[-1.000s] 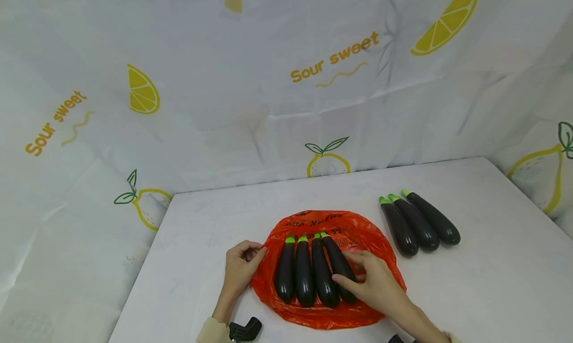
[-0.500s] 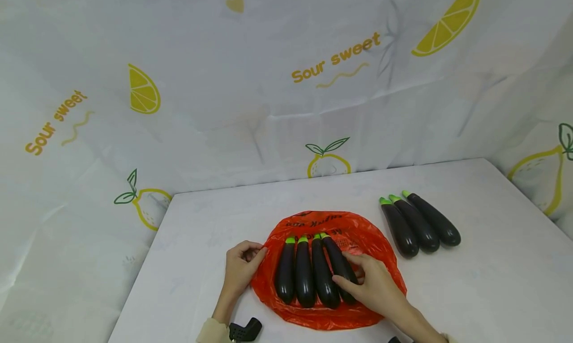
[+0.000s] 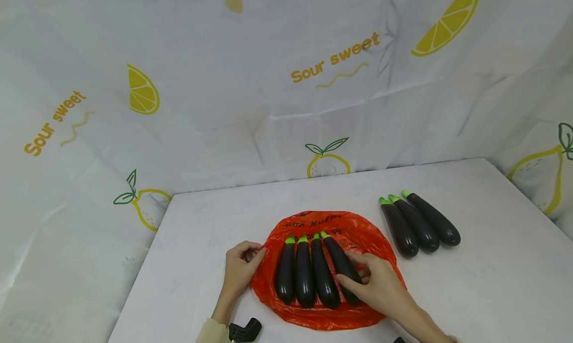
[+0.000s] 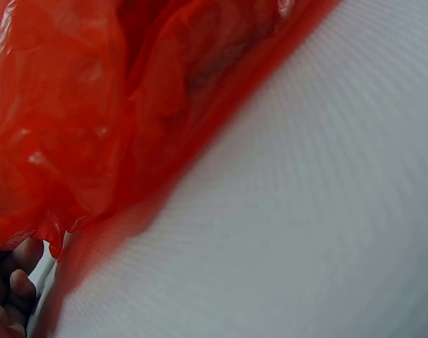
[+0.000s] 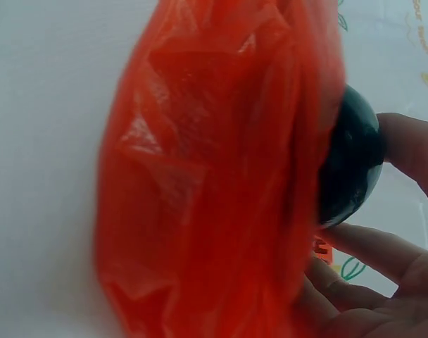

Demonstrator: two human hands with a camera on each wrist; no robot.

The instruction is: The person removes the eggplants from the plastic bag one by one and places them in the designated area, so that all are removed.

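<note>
A red plastic bag [image 3: 320, 321] lies spread with its mouth up, and several dark eggplants with green stem ends sit side by side in it. My left hand [image 3: 240, 266] pinches the bag's left rim between thumb and fingers; its fingertips [image 4: 25, 255] touch the bunched plastic in the left wrist view. With thumb and fingers on either side, my right hand [image 3: 380, 286] grips the rightmost eggplant [image 3: 338, 258]. In the right wrist view the rounded end of that eggplant [image 5: 355, 158] shows past the bag's wall [image 5: 200, 183], which hides the rest.
Three more eggplants [image 3: 421, 223] lie close together on the white table [image 3: 483, 283], right of the bag and farther back. A white curtain [image 3: 201, 109] with lemon prints hangs behind the table. A black wrist device [image 3: 245, 330] is by the left sleeve.
My right hand and the rightmost eggplant have shifted slightly right, widening the gap to the neighbouring eggplant. My left hand stays at the bag's rim.
</note>
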